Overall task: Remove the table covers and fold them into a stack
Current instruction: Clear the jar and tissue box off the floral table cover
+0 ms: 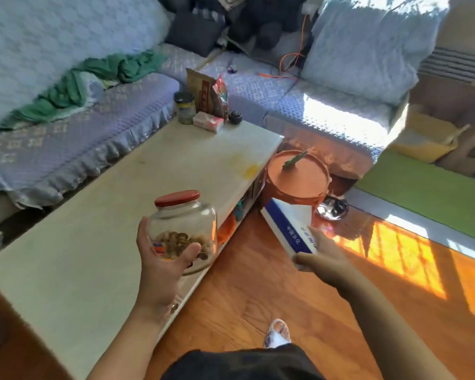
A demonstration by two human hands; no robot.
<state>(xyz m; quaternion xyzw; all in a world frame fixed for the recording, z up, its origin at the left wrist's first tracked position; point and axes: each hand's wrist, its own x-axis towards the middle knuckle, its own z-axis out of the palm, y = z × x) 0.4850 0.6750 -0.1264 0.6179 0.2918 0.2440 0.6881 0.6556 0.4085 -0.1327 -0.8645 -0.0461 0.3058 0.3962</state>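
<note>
- Left hand [165, 259] — cupped under and around a clear glass jar [184, 229] with a red lid [177, 198]; thumb across the near face, fingers behind. Jar is held above the near right edge of the counter and has brown contents in its bottom.
- Right hand [322, 255] — grips the near end of a blue-and-white box [288, 223], thumb underneath, fingers on top. Box is tilted and held over the wooden floor [258, 283], right of the counter.
- Counter [115, 215] — long, low, pale surface running from near left to far right; a yellow stain shows toward its far right edge. Whether a cover lies on it cannot be told.
- Far end of counter: a dark-lidded jar [185, 108], a tissue pack [208, 121], upright snack bags [211, 94] and a small dark round item [235, 117], grouped close together.
- Sofa [66, 141] — blue-purple quilted cover, set along the far left side of the counter; a green cloth [93, 83] lies crumpled on the seat.
- Orange round stool [298, 175] stands on the floor just beside the counter's far right corner, a green object on top.
- Green mat [422, 193] lies at the far right, in sunlight.
- One slippered foot [277, 333] shows at the near edge.
</note>
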